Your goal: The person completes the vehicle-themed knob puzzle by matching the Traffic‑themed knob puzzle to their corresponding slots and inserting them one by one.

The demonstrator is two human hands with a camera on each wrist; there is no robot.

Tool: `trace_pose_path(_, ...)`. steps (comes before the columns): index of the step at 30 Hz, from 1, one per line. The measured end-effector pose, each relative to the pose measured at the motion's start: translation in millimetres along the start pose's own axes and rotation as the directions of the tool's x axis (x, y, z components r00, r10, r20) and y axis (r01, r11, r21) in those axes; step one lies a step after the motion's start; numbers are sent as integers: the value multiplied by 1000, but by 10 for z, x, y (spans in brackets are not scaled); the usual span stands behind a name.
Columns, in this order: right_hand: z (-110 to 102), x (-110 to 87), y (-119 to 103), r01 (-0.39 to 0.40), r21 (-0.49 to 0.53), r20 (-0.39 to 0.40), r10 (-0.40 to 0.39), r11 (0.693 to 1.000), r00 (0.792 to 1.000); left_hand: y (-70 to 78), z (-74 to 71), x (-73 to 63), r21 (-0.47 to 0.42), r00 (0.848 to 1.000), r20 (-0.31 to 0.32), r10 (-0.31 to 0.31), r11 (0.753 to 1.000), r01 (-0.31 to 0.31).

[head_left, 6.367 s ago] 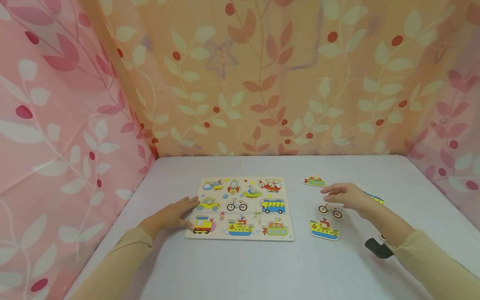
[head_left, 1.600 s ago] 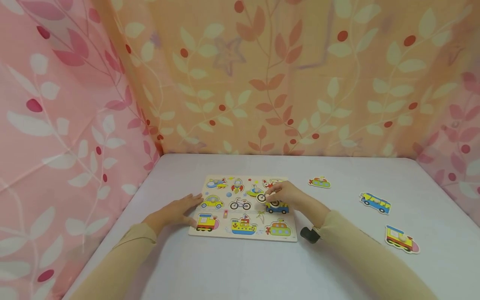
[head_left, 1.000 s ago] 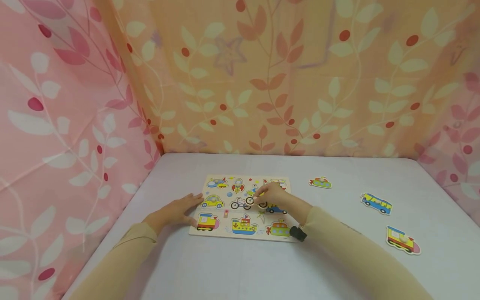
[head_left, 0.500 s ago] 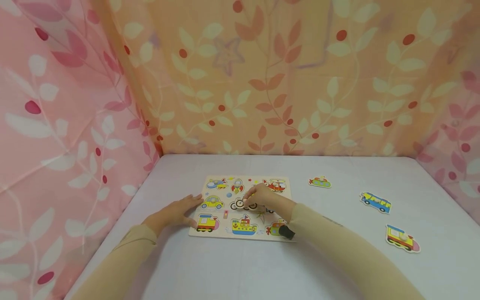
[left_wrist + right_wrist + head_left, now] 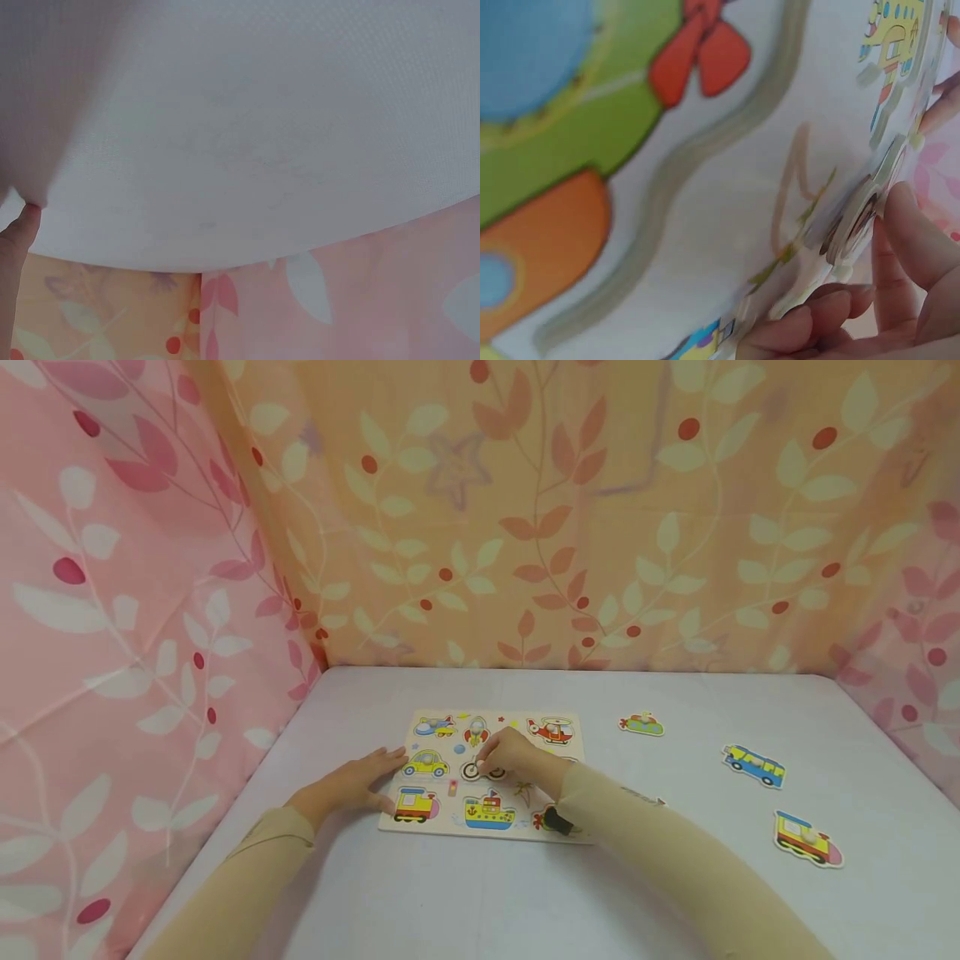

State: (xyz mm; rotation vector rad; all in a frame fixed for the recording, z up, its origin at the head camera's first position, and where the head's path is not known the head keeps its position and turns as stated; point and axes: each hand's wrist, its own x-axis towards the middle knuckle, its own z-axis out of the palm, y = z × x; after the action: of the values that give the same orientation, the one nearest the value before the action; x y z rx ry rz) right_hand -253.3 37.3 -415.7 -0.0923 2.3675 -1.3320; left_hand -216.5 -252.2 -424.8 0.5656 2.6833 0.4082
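Note:
My right hand [image 5: 513,753] pinches a wooden bicycle puzzle piece [image 5: 472,769] between thumb and fingers. The piece lies over the bicycle picture in the middle row of the puzzle board [image 5: 450,833]. From the right wrist view, the bicycle piece [image 5: 855,221] sits close against the board, a little tilted, with the thumb on it. My left hand [image 5: 348,787] rests at the board's left edge, fingers extended beside the car [image 5: 425,764] and train picture. Only a finger [image 5: 22,229] of it shows in the left wrist view, over white cloth.
Loose pieces lie right of the board: a submarine [image 5: 642,723], a bus [image 5: 753,766] and a train [image 5: 808,839]. The edge of another piece [image 5: 643,794] peeks out past my right sleeve. A black wrist device [image 5: 557,820] hangs over the board's submarine picture. Patterned curtains [image 5: 480,527] enclose the table.
My right hand has picked up the bicycle piece from the table and carried it left onto the board, over the bicycle picture. The left hand has stayed at the board's edge.

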Motion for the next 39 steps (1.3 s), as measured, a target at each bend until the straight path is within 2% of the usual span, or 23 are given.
trace_pose_path(10, 72, 38, -17, -6, -113, -52, 1, 994, 999, -3, -4, 15, -2, 1000, 6, -17, 1000, 17)
trace_pose_path(15, 79, 69, -11, -7, -110, -57, 1, 994, 998, 0, -5, 20, 1, 1000, 6, -21, 1000, 21)
trace_pose_path(22, 4, 31, 25, -20, -44, -4, 19, 999, 1000, 9, 8, 17, -7, 1000, 11, -27, 1000, 27)
trace_pose_path(27, -129, -50, 50, -15, -21, -16, 14, 1000, 1000, -5, 24, 11, -12, 1000, 1, -29, 1000, 29)
trace_pose_path(33, -384, -241, 64, 51, 59, -25, -50, 997, 998, -12, 20, -7, 9, 999, -11, 30, 1000, -30)
trace_pose_path(35, -480, -303, 85, 66, 90, -24, -64, 994, 998, -7, 18, -7, 6, 999, -10, 31, 1000, -31)
trace_pose_path(39, -649, -393, 141, 58, 81, -29, -56, 995, 998, 7, 17, -3, -3, 1000, -4, 10, 1000, -10)
